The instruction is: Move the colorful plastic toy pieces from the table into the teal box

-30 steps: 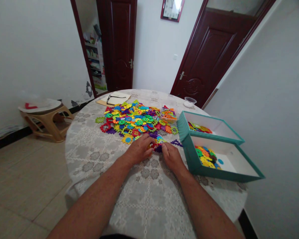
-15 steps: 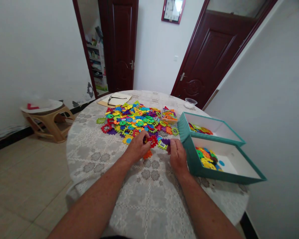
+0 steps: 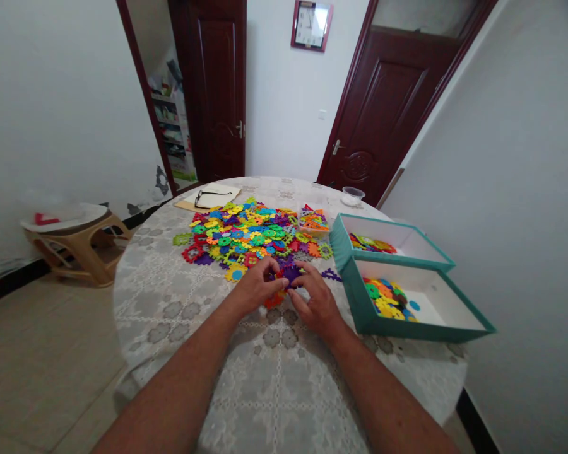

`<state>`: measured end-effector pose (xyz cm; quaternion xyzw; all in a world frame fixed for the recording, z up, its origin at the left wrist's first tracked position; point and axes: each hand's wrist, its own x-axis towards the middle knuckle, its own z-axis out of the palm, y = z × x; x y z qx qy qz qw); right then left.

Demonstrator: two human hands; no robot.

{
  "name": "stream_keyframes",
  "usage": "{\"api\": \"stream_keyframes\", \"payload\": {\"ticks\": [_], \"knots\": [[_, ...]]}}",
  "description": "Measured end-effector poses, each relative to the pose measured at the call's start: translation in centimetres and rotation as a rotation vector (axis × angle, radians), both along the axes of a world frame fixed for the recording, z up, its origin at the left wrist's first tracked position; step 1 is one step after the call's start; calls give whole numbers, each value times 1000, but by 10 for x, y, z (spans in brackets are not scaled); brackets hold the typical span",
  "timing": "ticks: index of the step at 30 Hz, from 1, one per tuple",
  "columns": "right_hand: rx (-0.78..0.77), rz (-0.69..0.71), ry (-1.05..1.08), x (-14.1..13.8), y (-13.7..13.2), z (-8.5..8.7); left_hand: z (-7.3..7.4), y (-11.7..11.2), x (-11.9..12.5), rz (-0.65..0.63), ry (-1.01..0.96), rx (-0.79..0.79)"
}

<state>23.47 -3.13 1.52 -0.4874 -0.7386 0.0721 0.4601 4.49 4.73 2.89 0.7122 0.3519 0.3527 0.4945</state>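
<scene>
Round lace-clothed table (image 3: 274, 384), left hand (image 3: 254, 289), right hand (image 3: 318, 304) meeting; both grips pinching purple piece (image 3: 291, 273)

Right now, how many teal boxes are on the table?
2. The near teal box lies right of the right hand, which grips a purple piece with the left hand; the far teal box sits just behind it. Both hold coloured pieces; none seems hidden.

Purple piece (image 3: 291, 273) is half covered by left hand (image 3: 258, 287) and right hand (image 3: 315, 302); orange piece (image 3: 274, 301) under them is partly hidden. Clock (image 3: 311, 25) is cropped at top.
</scene>
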Motion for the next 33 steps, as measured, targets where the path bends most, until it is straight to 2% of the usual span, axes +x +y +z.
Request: {"api": "stream_keyframes", "payload": {"ticks": [3,6,11,14,17,20,23,27,29,33], "knots": [[-21,9,91,-3,-2,-1,-3,0,1,32,68,118],[-125,-33,283,-7,-1,-3,-2,-2,0,48,104,197],[-352,-67,431,-7,6,-7,-1,-5,-2,-85,76,255],[-449,-91,477,-7,9,-5,-2,-5,-3,-116,99,277],[-429,-132,434,-7,6,7,-4,-3,-4,-68,150,322],[-424,-159,348,-1,-3,30,-5,0,-6,49,179,419],[-436,-215,260,22,-9,62,-7,6,-10,228,264,549],[-208,-521,41,80,7,98,-8,10,-16,404,469,571],[-168,-678,-88,112,23,107,-10,12,-17,452,562,539],[-296,-923,-220,162,45,111,-16,14,-19,505,635,546]]}}
